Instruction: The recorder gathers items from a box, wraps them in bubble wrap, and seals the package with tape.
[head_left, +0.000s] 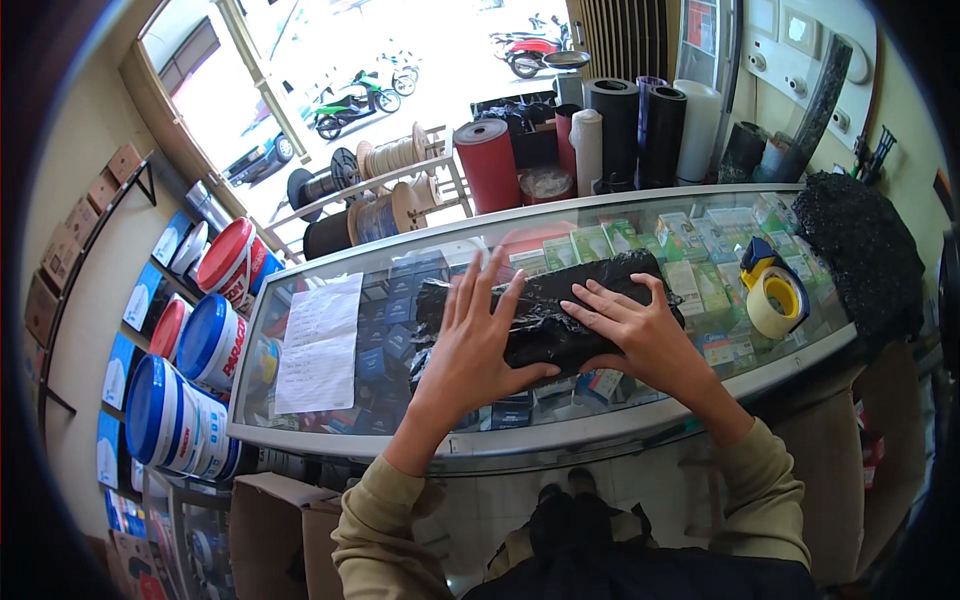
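Note:
A long bundle wrapped in shiny black plastic (pixel 545 345) lies across the glass-topped display counter (pixel 460 440). My left hand (pixel 478 335) is over the bundle's left part, its fingers stretched and spread, the thumb pointing right along the front side. Resting flat on the right part is my right hand (pixel 635 325), with fingers extended over the top and the thumb at the near edge. To the right stands a tape dispenser (pixel 773 290) with a yellow roll. A handwritten sheet of paper (pixel 318 343) lies left of the bundle.
Crumpled black plastic (pixel 860 250) covers the counter's right end. Rolls of sheeting (pixel 487 165) stand behind the counter, beside cable spools (pixel 385 210). Paint buckets (pixel 180 420) are stacked at the left. Open cardboard boxes (pixel 270 530) sit below the near edge.

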